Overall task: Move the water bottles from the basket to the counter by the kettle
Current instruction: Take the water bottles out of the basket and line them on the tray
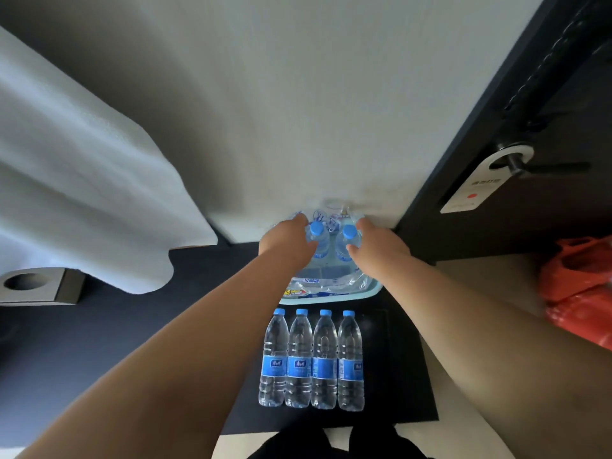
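A pale blue basket (372, 291) lined with torn plastic wrap stands against the wall. Two clear water bottles with blue caps are upright inside it. My left hand (286, 241) is wrapped around the left bottle (318, 241). My right hand (377, 248) grips the right bottle (346, 245). In front of the basket, several more bottles (313, 359) with blue labels stand in a row on a black mat (402, 376). No kettle is in view.
A white cloth (82, 193) hangs at the left above a dark counter (99, 342). A grey square holder (36, 286) sits far left. A dark door with a handle and hanging tag (477, 183) is at the right, an orange bag (583, 293) below it.
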`<action>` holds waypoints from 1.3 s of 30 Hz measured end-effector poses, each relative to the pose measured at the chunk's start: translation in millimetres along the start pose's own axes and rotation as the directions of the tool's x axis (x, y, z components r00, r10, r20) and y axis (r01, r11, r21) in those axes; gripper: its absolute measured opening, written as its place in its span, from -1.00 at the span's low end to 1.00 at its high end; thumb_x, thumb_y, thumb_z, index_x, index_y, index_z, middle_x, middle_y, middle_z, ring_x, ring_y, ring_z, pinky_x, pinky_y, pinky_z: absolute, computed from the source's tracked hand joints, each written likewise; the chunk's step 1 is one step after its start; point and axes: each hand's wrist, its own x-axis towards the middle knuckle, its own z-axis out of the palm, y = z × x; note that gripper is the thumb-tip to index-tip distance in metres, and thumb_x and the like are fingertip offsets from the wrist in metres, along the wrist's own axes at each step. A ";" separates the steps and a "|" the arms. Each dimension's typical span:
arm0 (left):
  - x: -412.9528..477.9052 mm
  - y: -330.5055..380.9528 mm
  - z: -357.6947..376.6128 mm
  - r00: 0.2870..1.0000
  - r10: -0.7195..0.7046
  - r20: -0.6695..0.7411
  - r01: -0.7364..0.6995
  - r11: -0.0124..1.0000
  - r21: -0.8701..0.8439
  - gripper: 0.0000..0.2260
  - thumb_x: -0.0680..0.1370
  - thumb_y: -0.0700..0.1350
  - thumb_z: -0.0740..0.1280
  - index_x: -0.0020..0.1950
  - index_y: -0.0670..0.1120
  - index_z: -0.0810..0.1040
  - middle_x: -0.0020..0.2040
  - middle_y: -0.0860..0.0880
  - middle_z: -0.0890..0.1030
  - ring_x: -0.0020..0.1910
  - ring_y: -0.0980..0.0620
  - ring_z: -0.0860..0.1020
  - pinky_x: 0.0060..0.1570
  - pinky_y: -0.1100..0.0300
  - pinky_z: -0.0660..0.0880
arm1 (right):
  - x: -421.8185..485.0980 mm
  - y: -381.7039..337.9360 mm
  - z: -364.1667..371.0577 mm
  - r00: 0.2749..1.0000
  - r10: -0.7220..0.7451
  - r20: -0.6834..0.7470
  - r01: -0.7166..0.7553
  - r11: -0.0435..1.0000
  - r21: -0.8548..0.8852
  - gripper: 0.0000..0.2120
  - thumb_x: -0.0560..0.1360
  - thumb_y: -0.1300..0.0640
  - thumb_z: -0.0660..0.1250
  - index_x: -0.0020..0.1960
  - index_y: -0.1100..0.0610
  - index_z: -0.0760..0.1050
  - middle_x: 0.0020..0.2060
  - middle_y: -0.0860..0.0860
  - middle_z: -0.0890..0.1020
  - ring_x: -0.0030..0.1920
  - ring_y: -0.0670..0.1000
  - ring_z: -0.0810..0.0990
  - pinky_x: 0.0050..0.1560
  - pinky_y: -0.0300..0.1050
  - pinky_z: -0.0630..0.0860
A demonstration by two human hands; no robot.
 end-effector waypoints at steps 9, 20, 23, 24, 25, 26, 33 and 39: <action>34.7 7.4 40.9 0.999 0.038 0.010 -0.038 0.999 0.012 -0.56 0.64 0.13 0.29 0.50 0.11 0.34 0.19 -0.04 0.62 -0.04 -0.10 0.61 -0.14 0.05 0.58 | 38.4 -5.6 36.8 0.999 -0.025 -0.042 0.024 1.000 -0.005 -0.61 0.69 -0.04 0.24 0.47 0.01 0.31 -0.17 -0.03 0.51 -0.14 0.11 0.50 -0.18 -0.04 0.39; 27.6 11.7 61.7 0.998 0.023 0.050 -0.023 1.000 0.002 -0.76 0.71 -0.04 0.24 0.36 -0.03 0.40 -0.16 -0.05 0.54 -0.22 -0.13 0.58 -0.34 0.09 0.48 | 31.8 -9.3 40.4 1.000 -0.015 -0.009 0.015 0.999 -0.037 -0.61 0.66 0.17 0.30 0.44 0.00 0.31 -0.25 -0.05 0.43 -0.29 0.02 0.46 -0.38 -0.08 0.32; 19.1 10.1 55.5 0.999 -0.004 0.032 0.004 1.000 -0.014 -0.76 0.70 -0.08 0.23 0.37 -0.04 0.42 -0.09 -0.05 0.57 -0.20 -0.11 0.56 -0.31 0.10 0.45 | 22.4 -6.1 37.9 0.997 -0.008 -0.077 0.014 0.997 0.080 -0.82 0.68 0.09 0.26 0.26 -0.02 0.38 -0.23 -0.05 0.50 -0.33 -0.08 0.40 -0.41 -0.10 0.24; 13.9 9.3 51.6 1.000 -0.005 0.007 0.005 0.999 -0.038 -0.77 0.69 -0.09 0.22 0.34 -0.05 0.44 -0.08 -0.05 0.59 -0.21 -0.10 0.55 -0.29 0.09 0.45 | 17.7 -5.6 36.6 0.994 0.003 -0.110 0.012 0.992 0.129 -0.88 0.67 0.06 0.26 0.19 -0.03 0.37 -0.25 -0.06 0.49 -0.33 -0.08 0.41 -0.41 -0.09 0.25; 7.5 8.4 46.9 1.000 -0.007 -0.021 0.006 0.997 -0.074 -0.78 0.68 -0.08 0.21 0.30 -0.06 0.46 -0.08 -0.06 0.61 -0.21 -0.11 0.55 -0.28 0.08 0.47 | 12.1 -5.9 35.3 0.990 0.008 -0.139 0.016 0.985 0.172 -0.91 0.67 0.05 0.26 0.14 -0.04 0.37 -0.27 -0.08 0.48 -0.32 -0.05 0.45 -0.39 -0.09 0.27; 0.0 8.0 41.3 0.999 -0.010 -0.051 0.004 0.993 -0.114 -0.79 0.67 -0.07 0.21 0.27 -0.06 0.48 -0.09 -0.07 0.63 -0.20 -0.11 0.57 -0.26 0.08 0.49 | 6.2 -6.6 33.8 0.987 0.007 -0.161 0.027 0.978 0.205 -0.92 0.66 0.04 0.27 0.12 -0.03 0.37 -0.28 -0.09 0.49 -0.30 -0.01 0.50 -0.38 -0.08 0.32; -56.5 6.3 1.5 0.977 -0.045 -0.210 -0.014 0.961 -0.275 -0.81 0.59 0.04 0.32 0.18 0.06 0.55 -0.12 0.06 0.64 -0.18 -0.04 0.60 -0.23 0.13 0.47 | -50.8 -20.4 7.5 0.929 0.003 -0.371 0.154 0.906 0.393 -0.88 0.55 0.00 0.41 0.04 -0.02 0.53 -0.28 -0.07 0.61 -0.27 0.03 0.61 -0.27 0.05 0.60; -93.2 3.4 -34.2 0.955 -0.009 -0.295 -0.105 0.924 -0.367 -0.84 0.55 0.05 0.37 0.11 0.08 0.57 -0.20 0.09 0.62 -0.21 -0.01 0.61 -0.21 0.10 0.59 | -85.8 -30.5 -28.6 0.844 0.001 -0.536 0.250 0.884 0.394 -0.85 0.54 -0.06 0.46 0.01 -0.02 0.56 -0.30 -0.11 0.62 -0.29 -0.03 0.62 -0.25 0.07 0.63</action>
